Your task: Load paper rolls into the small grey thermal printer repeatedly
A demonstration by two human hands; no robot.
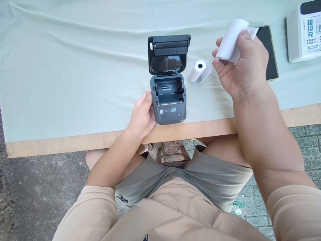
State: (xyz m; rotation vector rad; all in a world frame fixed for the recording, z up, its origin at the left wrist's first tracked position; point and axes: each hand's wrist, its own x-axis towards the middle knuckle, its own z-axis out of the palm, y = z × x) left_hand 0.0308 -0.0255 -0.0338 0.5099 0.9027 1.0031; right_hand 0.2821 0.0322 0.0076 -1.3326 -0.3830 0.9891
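A dark grey label printer (170, 115) stands near the table's front edge, its lid (168, 50) tipped up and its paper bay bare inside. Around its left side my left hand (143, 112) is closed, thumb at the upper edge. Up at the right, my right hand (242, 63) grips a roll of white paper (230, 38), with a loose end of paper sticking out by the thumb. Between the printer and that hand, a smaller paper roll (197, 72) with a dark core hole lies on the cloth, its end partly unrolled.
Behind my right wrist lies a dark-screened tablet or phone (272, 53). A white box-shaped device (296, 36) with a printed label stands at the far right. Pale green cloth (75, 83) covers the table up to its wooden front edge (75, 144).
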